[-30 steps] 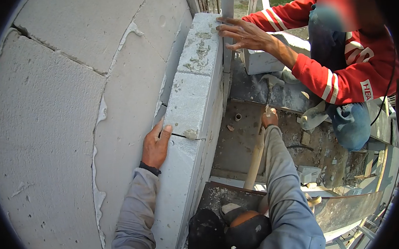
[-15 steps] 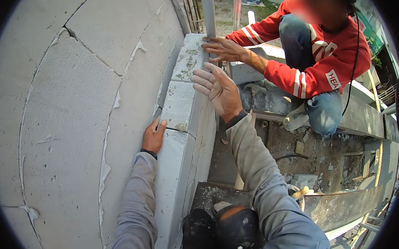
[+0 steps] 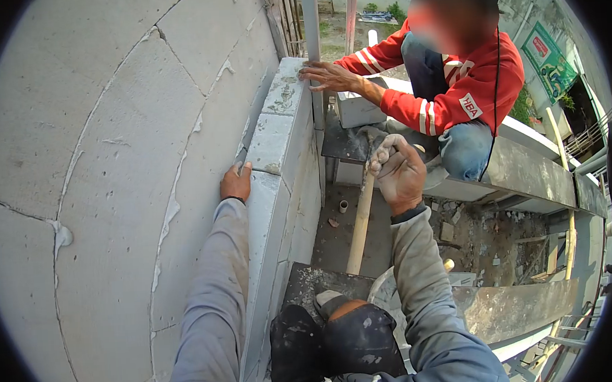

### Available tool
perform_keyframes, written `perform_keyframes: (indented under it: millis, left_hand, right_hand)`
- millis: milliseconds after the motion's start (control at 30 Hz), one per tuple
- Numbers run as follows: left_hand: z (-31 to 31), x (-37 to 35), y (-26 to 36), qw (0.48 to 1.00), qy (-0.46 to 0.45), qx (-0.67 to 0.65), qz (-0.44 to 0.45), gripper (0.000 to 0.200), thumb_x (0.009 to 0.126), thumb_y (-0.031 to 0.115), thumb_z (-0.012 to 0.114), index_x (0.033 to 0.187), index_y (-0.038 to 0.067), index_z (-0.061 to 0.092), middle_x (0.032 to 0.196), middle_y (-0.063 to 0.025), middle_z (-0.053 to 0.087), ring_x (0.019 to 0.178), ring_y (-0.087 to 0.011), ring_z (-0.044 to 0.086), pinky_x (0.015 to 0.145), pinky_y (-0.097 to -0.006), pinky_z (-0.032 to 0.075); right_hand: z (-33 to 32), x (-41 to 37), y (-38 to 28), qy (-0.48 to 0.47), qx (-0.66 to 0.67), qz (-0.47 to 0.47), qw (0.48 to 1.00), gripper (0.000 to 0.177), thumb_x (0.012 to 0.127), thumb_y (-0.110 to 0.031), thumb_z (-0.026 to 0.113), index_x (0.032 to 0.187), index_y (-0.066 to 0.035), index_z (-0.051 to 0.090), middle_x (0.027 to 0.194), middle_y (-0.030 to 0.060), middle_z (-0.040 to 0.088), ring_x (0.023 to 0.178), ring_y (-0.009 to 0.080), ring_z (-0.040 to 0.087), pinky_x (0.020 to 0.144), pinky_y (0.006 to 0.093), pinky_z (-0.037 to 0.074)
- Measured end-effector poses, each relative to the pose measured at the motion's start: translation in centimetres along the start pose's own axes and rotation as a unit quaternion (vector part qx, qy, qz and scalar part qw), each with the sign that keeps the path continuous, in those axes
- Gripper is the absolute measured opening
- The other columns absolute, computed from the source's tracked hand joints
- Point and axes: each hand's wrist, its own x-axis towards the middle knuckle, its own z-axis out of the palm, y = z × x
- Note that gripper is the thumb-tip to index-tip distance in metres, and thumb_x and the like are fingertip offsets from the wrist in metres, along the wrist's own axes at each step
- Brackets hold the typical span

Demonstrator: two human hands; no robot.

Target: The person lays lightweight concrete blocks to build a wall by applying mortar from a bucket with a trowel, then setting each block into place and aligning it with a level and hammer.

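Observation:
My left hand (image 3: 236,182) rests at the back edge of the pale block row (image 3: 259,193), by the gap along the larger block wall (image 3: 124,159). Its fingers are stretched forward, close to the joint between two blocks. Over the ledge to the right, my dusty right hand (image 3: 399,175) has its fingers curled at the upper end of a hammer (image 3: 363,222). The wooden handle slants down toward my knees, and its head (image 3: 370,134) lies partly behind my fingers.
A person in a red sweater (image 3: 446,87) crouches opposite, one hand (image 3: 331,75) on the far end block (image 3: 287,88). A metal post (image 3: 311,25) stands beside it. Planks (image 3: 520,308) and rubble (image 3: 488,240) lie below right. A green banner (image 3: 547,61) hangs behind.
My right hand has dropped from its raised, spread position by the block row and curled at the hammer. My left hand stays on the blocks. The view has shifted right.

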Motion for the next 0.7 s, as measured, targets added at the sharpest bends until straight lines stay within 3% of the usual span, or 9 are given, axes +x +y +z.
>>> perform_keyframes:
  millis: [167,267,400,467,600,700]
  left_hand:
    - [-5.1,-6.4,2.5,0.999,0.045,-0.012,0.024,0.05,0.085,0.04,0.053,0.119,0.003,0.055,0.115,-0.0191,0.058,0.107,-0.032,0.056,0.092,-0.0359,0.042]
    - [-8.2,-11.4,2.4,0.99,0.073,-0.118,0.027,0.042,0.085,0.03,0.057,0.116,0.0,0.057,0.113,-0.0194,0.059,0.107,-0.0311,0.056,0.091,-0.0349,0.043]
    - [-13.4,-18.9,0.8,0.978,0.095,-0.173,0.071,0.043,0.088,0.029,0.055,0.118,-0.002,0.055,0.114,-0.0196,0.059,0.109,-0.0282,0.056,0.093,-0.0335,0.042]
    - [-17.5,-23.6,1.1,0.964,0.106,-0.236,0.063,0.042,0.091,0.028,0.052,0.118,-0.004,0.054,0.113,-0.0194,0.06,0.108,-0.0262,0.056,0.093,-0.0324,0.042]
    - [-25.6,-31.9,0.3,0.958,0.171,-0.221,0.059,0.042,0.093,0.027,0.05,0.119,-0.006,0.052,0.108,-0.0173,0.061,0.106,-0.0235,0.056,0.092,-0.0318,0.042]
    - [-29.0,-35.4,-2.0,0.943,0.195,-0.268,0.029,0.043,0.093,0.027,0.049,0.12,-0.006,0.051,0.106,-0.0163,0.062,0.104,-0.0228,0.057,0.091,-0.0316,0.043]
  right_hand:
    - [-0.1,-6.1,3.8,0.018,-0.049,0.086,0.995,0.021,0.089,-0.025,0.049,0.085,-0.005,0.053,0.065,0.0043,0.052,0.057,0.0187,0.054,0.051,0.0306,0.043]
    - [0.3,-9.1,4.5,0.03,-0.103,0.166,0.98,0.018,0.088,-0.024,0.05,0.085,-0.007,0.053,0.064,0.0027,0.054,0.055,0.0168,0.056,0.052,0.0287,0.046]
    - [3.1,-12.3,5.0,0.018,-0.156,0.198,0.968,0.019,0.088,-0.025,0.051,0.085,-0.007,0.053,0.064,0.0024,0.054,0.055,0.0158,0.055,0.052,0.0274,0.046]
    - [5.1,-13.4,5.1,-0.02,-0.202,0.202,0.958,0.019,0.087,-0.026,0.053,0.085,-0.007,0.054,0.064,0.002,0.055,0.054,0.0139,0.055,0.051,0.0254,0.045]
    - [9.4,-15.8,5.0,-0.094,-0.293,0.211,0.928,0.017,0.088,-0.024,0.053,0.087,-0.007,0.054,0.067,0.0005,0.054,0.056,0.0118,0.054,0.053,0.0243,0.044]
    - [13.2,-18.1,4.6,-0.148,-0.402,0.217,0.877,0.017,0.088,-0.024,0.054,0.089,-0.007,0.055,0.067,-0.0006,0.055,0.058,0.0096,0.055,0.054,0.0224,0.044]
